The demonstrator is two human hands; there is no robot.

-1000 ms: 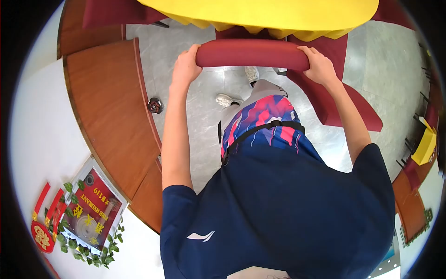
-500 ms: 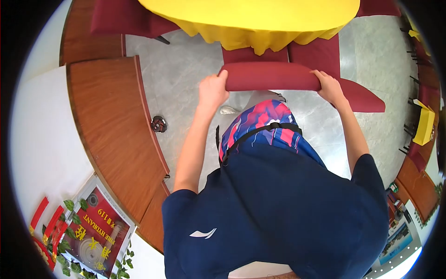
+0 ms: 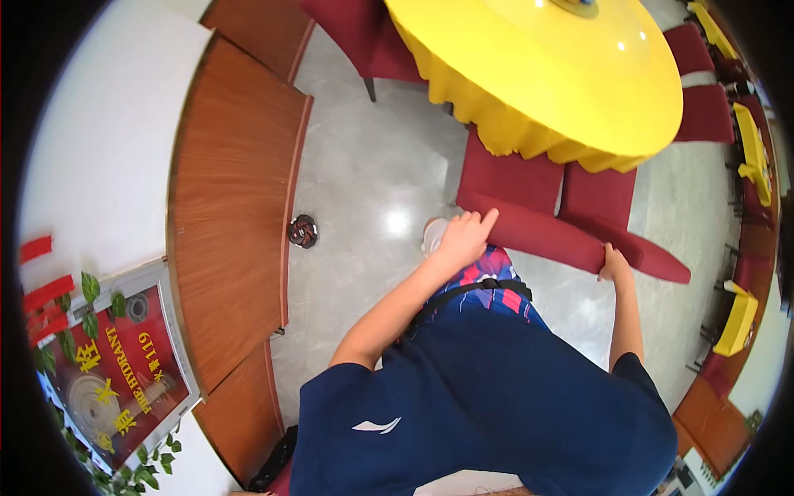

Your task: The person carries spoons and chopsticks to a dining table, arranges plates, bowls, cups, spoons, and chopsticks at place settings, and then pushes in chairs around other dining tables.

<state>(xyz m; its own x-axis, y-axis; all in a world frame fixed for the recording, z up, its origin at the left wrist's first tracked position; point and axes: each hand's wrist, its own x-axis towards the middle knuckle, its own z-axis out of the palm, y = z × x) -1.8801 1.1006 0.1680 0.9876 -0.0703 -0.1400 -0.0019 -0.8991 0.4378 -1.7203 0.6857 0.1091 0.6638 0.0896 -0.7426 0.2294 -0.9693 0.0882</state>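
A maroon upholstered chair (image 3: 542, 233) stands in front of me, its backrest toward me and its seat pointing at a round table with a yellow tablecloth (image 3: 546, 91). My right hand (image 3: 613, 263) grips the right end of the backrest. At the near side of the backrest, left of its middle, is my left hand (image 3: 466, 240). Its fingers look loosely extended, one of them pointing up at the maroon cover; whether they press on it is hard to see. A second maroon chair (image 3: 602, 197) sits close beside the first, on its right.
Wooden panelling (image 3: 236, 223) lines the left side, with a dark round object (image 3: 303, 231) on the grey floor (image 3: 364, 165) by its foot. Another maroon chair (image 3: 372, 41) stands at the table's left. A fire hydrant cabinet (image 3: 124, 372) is at lower left. Further tables and chairs line the right.
My left hand has come off the left end of the backrest and shifted inward along its near side. My right hand stays at the right end. The view has turned, showing more of the table.
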